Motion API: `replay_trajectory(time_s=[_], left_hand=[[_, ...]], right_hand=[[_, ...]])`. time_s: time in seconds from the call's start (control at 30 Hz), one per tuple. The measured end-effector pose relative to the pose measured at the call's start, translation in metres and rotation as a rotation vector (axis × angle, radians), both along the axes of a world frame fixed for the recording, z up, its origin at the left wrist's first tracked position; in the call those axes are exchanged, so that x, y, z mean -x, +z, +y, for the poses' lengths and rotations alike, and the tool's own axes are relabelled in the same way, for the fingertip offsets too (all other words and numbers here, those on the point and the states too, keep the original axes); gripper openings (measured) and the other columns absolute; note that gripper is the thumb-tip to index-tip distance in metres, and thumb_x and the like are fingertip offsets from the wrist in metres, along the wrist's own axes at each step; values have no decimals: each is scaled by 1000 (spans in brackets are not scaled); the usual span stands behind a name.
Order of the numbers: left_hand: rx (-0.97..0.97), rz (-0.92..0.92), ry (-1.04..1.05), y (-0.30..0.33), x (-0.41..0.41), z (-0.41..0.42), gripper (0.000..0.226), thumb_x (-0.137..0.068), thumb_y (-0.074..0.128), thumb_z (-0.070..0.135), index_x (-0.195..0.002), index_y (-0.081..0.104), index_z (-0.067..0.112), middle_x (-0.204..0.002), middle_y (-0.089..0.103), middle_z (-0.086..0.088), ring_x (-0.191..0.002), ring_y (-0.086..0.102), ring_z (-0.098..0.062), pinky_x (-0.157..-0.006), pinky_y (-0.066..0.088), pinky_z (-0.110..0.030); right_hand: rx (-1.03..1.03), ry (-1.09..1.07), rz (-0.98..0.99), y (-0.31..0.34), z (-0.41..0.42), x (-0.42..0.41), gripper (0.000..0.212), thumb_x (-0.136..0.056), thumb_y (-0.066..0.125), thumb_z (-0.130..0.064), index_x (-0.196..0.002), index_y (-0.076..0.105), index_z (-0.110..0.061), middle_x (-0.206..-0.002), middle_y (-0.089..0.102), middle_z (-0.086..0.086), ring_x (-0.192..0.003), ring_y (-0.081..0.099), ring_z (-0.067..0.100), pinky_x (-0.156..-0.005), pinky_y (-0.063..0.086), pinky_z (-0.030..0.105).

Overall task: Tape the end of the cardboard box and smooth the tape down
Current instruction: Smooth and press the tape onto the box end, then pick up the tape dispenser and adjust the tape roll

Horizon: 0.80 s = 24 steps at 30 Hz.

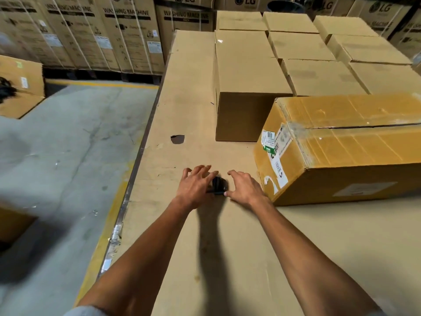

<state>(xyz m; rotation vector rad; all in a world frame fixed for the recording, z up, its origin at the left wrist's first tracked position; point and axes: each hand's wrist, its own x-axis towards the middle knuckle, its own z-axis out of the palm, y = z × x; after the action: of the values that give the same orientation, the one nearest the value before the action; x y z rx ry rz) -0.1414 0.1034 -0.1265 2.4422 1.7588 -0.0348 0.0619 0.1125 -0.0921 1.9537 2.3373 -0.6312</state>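
Both hands, left point(194, 187) and right point(245, 187), grasp a dark object point(218, 185) beside the cardboard box point(341, 151).

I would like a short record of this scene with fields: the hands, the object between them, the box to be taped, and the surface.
left hand: fingers spread, at the dark object
right hand: fingers spread, at the dark object
dark object: small, black, between both hands; kind unclear
yellowish box: on its side, right of the hands, top seam open
work surface: flat cardboard sheet
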Motion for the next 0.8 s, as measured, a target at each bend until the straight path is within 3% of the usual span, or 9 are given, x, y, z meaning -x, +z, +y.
replay_trajectory(time_s=[0.1,0.2,0.33,0.43,0.63,0.8], left_hand=[[-20,55,-25,-12,2,6,84,-84,81,58,-156,40,43,-168,41,0,-152,39,-27,-112,31,-53],[-31,87,-44,-21,0,11,84,-82,82,59,-154,43,43,-164,45,-1,-145,44,-28,-107,36,-52],[-69,79,-56,-24,0,13,76,-82,84,37,-151,52,37,-155,53,-3,-134,51,-31,-95,46,-50],[-94,51,-54,-23,1,11,72,-83,82,32,-149,55,37,-150,57,-2,-128,54,-31,-90,48,-48],[-122,-16,-51,-20,7,5,71,-85,82,50,-149,56,34,-145,61,-1,-121,59,-31,-87,48,-45],[-280,-8,-119,0,8,-1,66,-94,63,62,-149,55,27,-139,64,3,-116,60,-30,-89,44,-47]], right_hand=[[76,1,26,-20,3,2,93,-82,87,-44,-159,38,-22,-152,54,10,-142,50,33,-110,48,44],[61,48,45,-34,6,8,101,-79,89,-39,-163,34,-26,-152,53,6,-139,51,32,-111,47,44],[-28,77,56,-47,13,16,84,-85,81,-24,-160,43,-27,-145,57,3,-130,55,32,-108,48,46],[-19,61,142,-49,17,16,74,-85,80,-14,-153,51,-23,-139,61,4,-129,56,31,-109,48,45],[19,62,295,-35,19,11,68,-83,86,-10,-145,59,-15,-135,62,7,-127,59,29,-112,44,37],[-22,109,327,-14,19,6,65,-82,85,-13,-142,61,-21,-132,65,4,-123,61,26,-111,48,41]])
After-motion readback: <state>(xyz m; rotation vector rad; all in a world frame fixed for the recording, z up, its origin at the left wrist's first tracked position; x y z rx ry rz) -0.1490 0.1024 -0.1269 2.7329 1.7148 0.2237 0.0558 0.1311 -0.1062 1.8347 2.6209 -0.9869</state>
